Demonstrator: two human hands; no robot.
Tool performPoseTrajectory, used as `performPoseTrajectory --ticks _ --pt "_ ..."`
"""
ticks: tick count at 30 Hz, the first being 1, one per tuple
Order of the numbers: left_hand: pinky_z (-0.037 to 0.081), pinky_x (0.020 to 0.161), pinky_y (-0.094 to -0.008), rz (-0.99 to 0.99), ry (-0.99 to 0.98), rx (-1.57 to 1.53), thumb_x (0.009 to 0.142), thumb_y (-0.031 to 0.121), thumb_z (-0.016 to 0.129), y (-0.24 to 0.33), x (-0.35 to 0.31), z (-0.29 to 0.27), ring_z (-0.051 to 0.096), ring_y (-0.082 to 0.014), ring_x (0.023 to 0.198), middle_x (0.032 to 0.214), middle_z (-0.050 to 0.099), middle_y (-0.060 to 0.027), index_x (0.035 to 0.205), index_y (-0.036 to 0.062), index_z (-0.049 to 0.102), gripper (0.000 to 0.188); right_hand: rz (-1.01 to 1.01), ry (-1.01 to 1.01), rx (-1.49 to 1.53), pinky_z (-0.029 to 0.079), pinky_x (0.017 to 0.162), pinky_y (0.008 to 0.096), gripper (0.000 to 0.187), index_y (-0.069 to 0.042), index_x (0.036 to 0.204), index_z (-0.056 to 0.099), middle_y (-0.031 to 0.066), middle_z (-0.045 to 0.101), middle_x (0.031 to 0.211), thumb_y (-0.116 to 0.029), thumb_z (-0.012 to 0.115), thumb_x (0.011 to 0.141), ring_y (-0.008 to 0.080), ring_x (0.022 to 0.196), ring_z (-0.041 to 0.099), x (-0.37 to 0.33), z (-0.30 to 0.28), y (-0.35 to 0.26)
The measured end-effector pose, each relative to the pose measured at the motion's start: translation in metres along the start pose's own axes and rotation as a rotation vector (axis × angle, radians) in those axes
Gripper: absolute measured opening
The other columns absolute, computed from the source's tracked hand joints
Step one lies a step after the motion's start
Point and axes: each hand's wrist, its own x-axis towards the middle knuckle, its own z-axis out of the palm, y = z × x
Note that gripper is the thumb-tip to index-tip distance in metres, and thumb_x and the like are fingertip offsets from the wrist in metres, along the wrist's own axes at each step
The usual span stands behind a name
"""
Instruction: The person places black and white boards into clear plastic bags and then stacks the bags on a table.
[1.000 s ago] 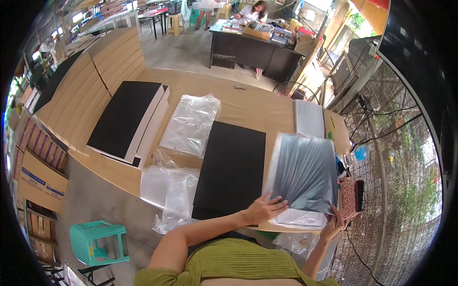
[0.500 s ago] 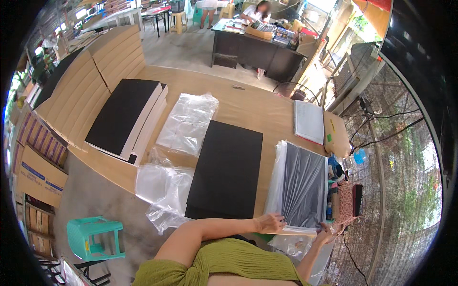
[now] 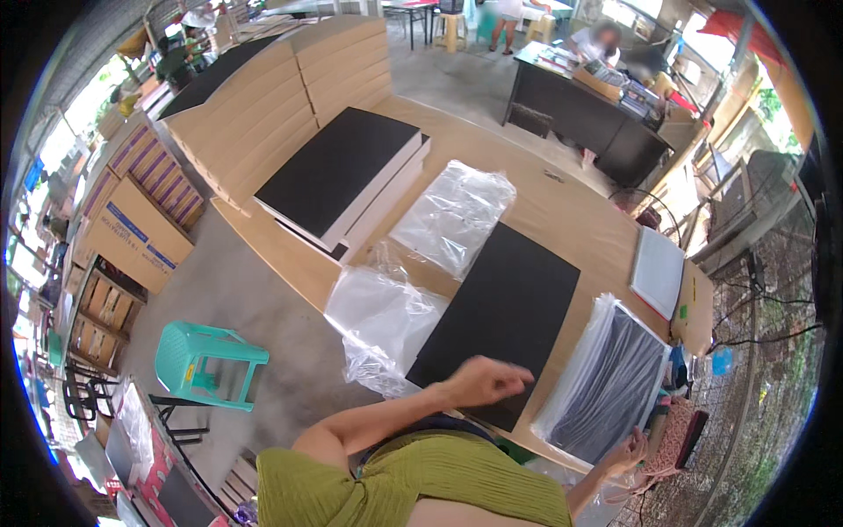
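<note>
A flat black board in a clear plastic sleeve (image 3: 606, 382) lies at the right of the table. My right hand (image 3: 625, 452) is at its near right corner, fingers closed on the sleeve's edge. Over the near end of a stack of bare black boards (image 3: 505, 321), my left hand (image 3: 492, 381) hovers with curled fingers and nothing visible in them. Loose clear plastic sleeves lie left of this stack, a near pile (image 3: 382, 316) and a far pile (image 3: 457, 215).
A thick black-topped stack (image 3: 342, 176) and tall brown stacks (image 3: 263, 101) stand at the table's far left. A notebook (image 3: 657, 272) and a pink woven basket (image 3: 672, 430) line the right side. A green stool (image 3: 206, 360) stands on the floor. Another person (image 3: 597, 44) sits at a dark desk.
My left hand has left the wrapped board's near edge and moved left over the bare black boards. My right hand stays at the corner. The view has turned left.
</note>
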Motion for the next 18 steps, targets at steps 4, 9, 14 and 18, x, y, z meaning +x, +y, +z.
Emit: performPoseTrajectory --ticks 4,9,14,18 --pt "0.049 0.069 -0.037 -0.202 0.898 0.327 0.087 0.01 0.055 -0.073 -0.041 -0.084 0.063 -0.0287 0.08 0.089 0.063 -0.0143 0.096 0.004 0.063 0.014 -0.165 -0.061 0.17 0.049 0.08 0.0329 0.017 -0.003 0.092 0.069 0.0117 0.055 0.103 0.003 0.058 0.079 0.0253 0.095 0.056 0.0 0.035 -0.033" --pt "0.048 0.073 -0.0392 -0.463 0.976 0.517 0.087 0.018 0.058 -0.148 -0.072 -0.151 0.058 -0.031 0.084 0.087 0.06 -0.0153 0.098 0.003 0.058 0.019 -0.171 -0.267 0.538 0.048 0.077 0.0312 0.016 -0.002 0.089 0.067 0.0099 0.054 0.101 0.005 0.06 0.078 0.0217 0.095 0.056 -0.015 0.072 -0.137" --pt "0.047 0.07 -0.0417 -0.799 0.592 0.523 0.074 0.041 0.073 -0.142 -0.057 -0.157 0.059 -0.0297 0.074 0.08 0.062 -0.0152 0.086 0.0012 0.057 0.045 -0.32 -0.547 0.743 0.049 0.072 0.0267 0.017 -0.002 0.09 0.067 0.0075 0.055 0.099 0.008 0.059 0.079 0.0172 0.089 0.057 -0.046 0.095 -0.215" --pt "0.046 0.068 -0.0387 -0.576 0.615 0.279 0.072 0.039 0.074 -0.141 -0.066 -0.182 0.059 -0.0267 0.071 0.075 0.062 -0.0141 0.081 0.0002 0.058 0.043 -0.524 -0.987 0.758 0.049 0.064 0.0232 0.02 -0.005 0.094 0.068 0.0073 0.057 0.095 0.006 0.061 0.079 0.0133 0.08 0.059 -0.088 0.089 -0.289"
